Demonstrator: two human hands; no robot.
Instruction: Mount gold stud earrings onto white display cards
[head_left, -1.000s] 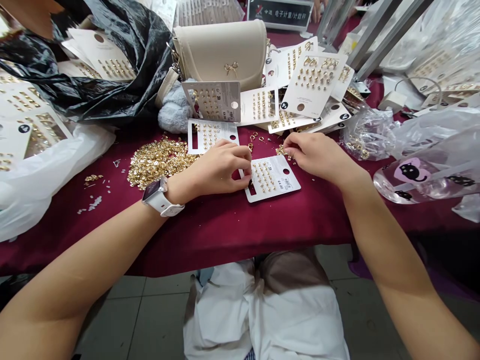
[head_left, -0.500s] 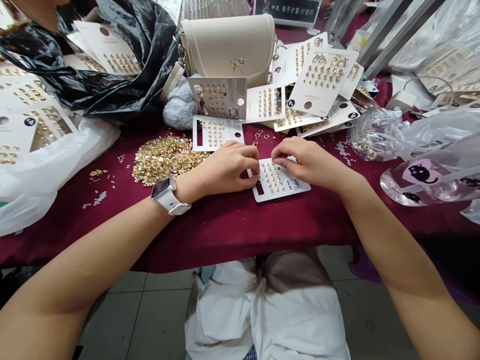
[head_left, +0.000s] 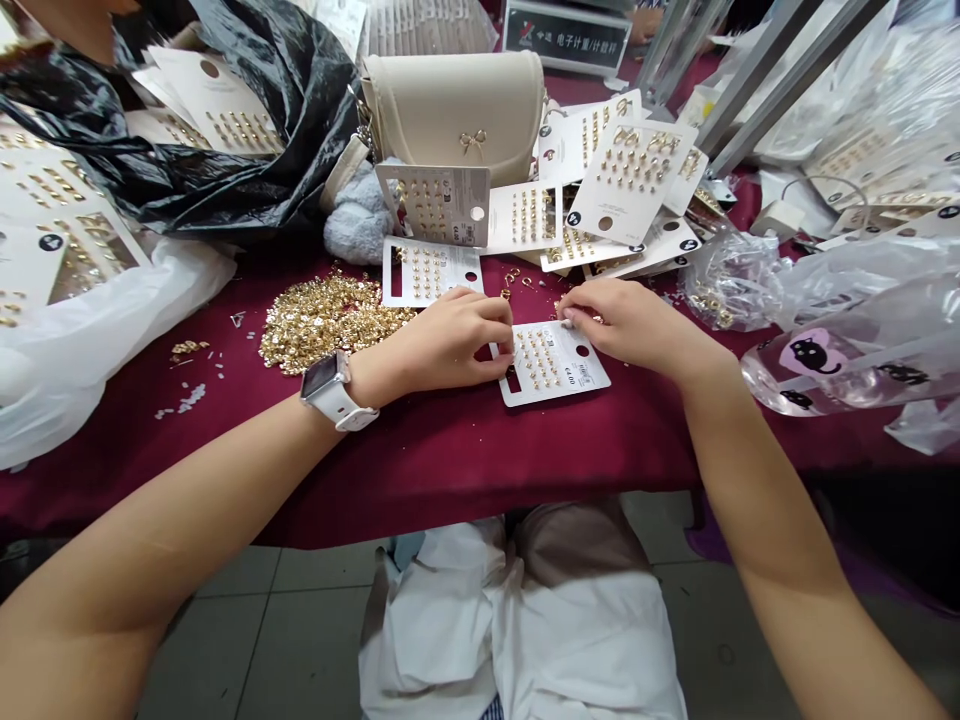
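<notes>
White cloth [head_left: 517,620] over the lap, below the table edge. Burgundy tablecloth [head_left: 420,470] on the table. Left hand [head_left: 442,340], white-strap smartwatch [head_left: 326,385] on the wrist: fingers curled, fingertips [head_left: 506,345] closed on the left edge of a white earring card [head_left: 551,365]. Card lies flat on the cloth between both hands, rows of gold studs on it. Right hand [head_left: 630,320]: fingers bunched, nearly closed, at the card's top edge; can't tell if they hold a stud, too small. Loose gold earrings [head_left: 330,322] in a heap left of the left hand. Just past the hands, more stud cards [head_left: 431,272] stacked and propped against a cream handbag [head_left: 454,118]. Black plastic bag [head_left: 202,130] far left, cat-print clear plastic bag [head_left: 814,360] right.
</notes>
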